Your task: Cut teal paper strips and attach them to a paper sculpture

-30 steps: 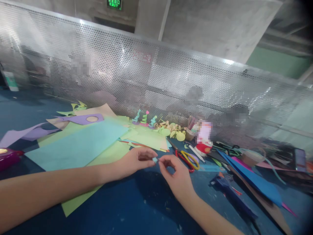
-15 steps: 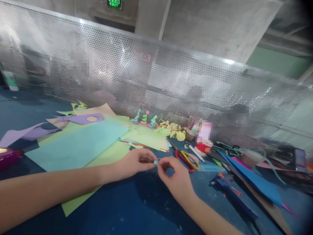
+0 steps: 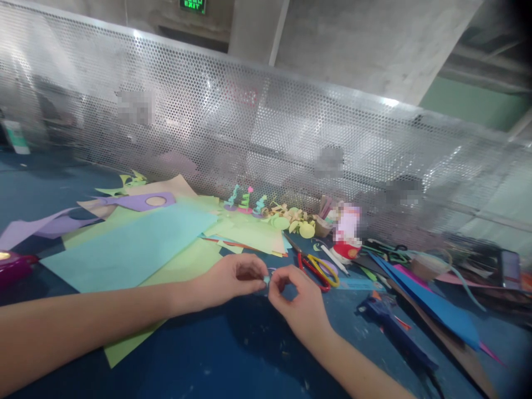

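Observation:
Over the dark blue table, my left hand (image 3: 239, 277) pinches a small light-blue paper piece (image 3: 266, 280) between thumb and fingertips. Facing it, my right hand (image 3: 297, 296) has thumb and forefinger brought together right beside that piece. What its fingertips hold, if anything, is too small to make out. A bit of purple shows just behind the fingertips. Red-and-yellow-handled scissors (image 3: 318, 271) lie beyond my right hand. Further back stand several small spiral paper trees (image 3: 245, 202) on round bases.
Light-blue paper (image 3: 137, 249) and green sheets spread to the left, with purple offcuts (image 3: 137, 202) behind. A blue glue gun (image 3: 399, 338) lies at right, near a blue sheet (image 3: 440, 305). A perforated metal screen (image 3: 187, 111) borders the table's back.
My left fingertips have shifted slightly around the light-blue paper piece, which has turned or moved a little. My right hand stays almost in place.

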`<action>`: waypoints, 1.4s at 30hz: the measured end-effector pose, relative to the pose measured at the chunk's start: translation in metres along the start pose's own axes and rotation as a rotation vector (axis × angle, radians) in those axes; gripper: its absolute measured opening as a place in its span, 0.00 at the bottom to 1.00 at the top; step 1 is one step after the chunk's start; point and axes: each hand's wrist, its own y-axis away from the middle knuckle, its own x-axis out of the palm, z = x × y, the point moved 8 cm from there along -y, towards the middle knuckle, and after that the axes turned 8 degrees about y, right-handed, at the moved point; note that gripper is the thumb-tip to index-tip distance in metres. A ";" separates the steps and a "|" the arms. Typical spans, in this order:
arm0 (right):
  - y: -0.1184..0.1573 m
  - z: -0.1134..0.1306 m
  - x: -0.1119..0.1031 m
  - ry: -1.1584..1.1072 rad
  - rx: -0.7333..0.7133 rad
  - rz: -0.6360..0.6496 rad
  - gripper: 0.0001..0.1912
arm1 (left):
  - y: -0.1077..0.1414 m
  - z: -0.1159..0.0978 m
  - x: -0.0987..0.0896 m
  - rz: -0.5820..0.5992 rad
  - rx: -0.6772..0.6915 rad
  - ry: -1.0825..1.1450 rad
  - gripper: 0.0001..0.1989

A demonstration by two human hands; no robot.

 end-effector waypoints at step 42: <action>-0.003 -0.009 0.001 -0.086 0.042 0.023 0.03 | -0.001 0.001 -0.007 -0.040 -0.015 -0.021 0.10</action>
